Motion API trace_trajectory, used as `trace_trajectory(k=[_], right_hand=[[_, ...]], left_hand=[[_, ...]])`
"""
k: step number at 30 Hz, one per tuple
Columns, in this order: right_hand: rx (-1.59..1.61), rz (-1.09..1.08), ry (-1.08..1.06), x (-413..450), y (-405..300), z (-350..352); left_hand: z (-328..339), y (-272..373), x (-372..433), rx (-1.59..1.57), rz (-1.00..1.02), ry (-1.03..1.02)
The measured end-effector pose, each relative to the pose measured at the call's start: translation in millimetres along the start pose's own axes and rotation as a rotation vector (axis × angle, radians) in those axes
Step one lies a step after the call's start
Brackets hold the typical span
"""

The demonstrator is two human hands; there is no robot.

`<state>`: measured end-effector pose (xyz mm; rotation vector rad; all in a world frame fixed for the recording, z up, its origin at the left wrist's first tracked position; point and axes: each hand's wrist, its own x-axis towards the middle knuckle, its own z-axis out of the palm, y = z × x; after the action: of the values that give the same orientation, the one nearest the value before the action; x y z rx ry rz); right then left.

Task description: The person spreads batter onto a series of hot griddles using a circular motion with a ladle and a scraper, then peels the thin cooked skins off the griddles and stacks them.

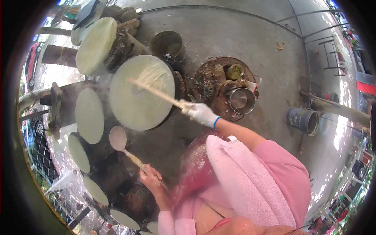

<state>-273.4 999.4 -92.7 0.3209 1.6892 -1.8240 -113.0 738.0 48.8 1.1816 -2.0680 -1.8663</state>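
Note:
My right hand [202,114], in a white glove with a blue cuff edge, grips a long wooden stick [158,93]. The stick's far end reaches over a large round pan of pale, milky liquid [129,108]. A wrinkled film [151,72] lies on its surface beside the stick. My bare left hand [150,175] is closed around the handle of a ladle [118,138]. The ladle's round bowl is held just below the pan in the picture, apart from it. I cannot tell whether the stick touches the liquid.
Several more pale-filled round vessels [89,116] line the left side, and another [97,45] stands at upper left. A dark bucket [167,44] stands behind the pan. A round stand [211,66] carries a metal pot [242,100] and a jar [235,72]. A grey bucket [302,120] is at right.

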Motion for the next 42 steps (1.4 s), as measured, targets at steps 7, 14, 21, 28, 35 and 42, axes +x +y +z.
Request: trace_trajectory(k=[7, 14, 21, 28, 35, 42], right_hand=[[0.05, 0.22, -0.118, 7.4, -9.1, 1.5], [-0.298, 0.022, -0.038, 27.1, -51.9, -4.3], [-0.271, -0.12, 0.111, -34.6, -3.2, 20.0], [0.188, 0.142, 0.123, -46.4, 21.2, 126.9], [-0.003, 0.14, 0.027, -10.4, 14.2, 91.0], [-0.036, -0.056, 0.054, -7.5, -41.4, 51.6]], left_hand=[[8.1, 4.2, 8.0, -0.016, -0.059, -0.007], [29.8, 37.4, 118.7, -0.033, 0.013, -0.268], [87.8, 30.7, 234.6, -0.173, -0.066, -0.477], [99.5, 3.1, 177.1, -0.351, -0.331, -0.513], [107.0, 15.7, 163.8, -0.78, -0.648, -0.446], [3.9, -15.4, 130.2, -1.611, -0.521, -0.839]])
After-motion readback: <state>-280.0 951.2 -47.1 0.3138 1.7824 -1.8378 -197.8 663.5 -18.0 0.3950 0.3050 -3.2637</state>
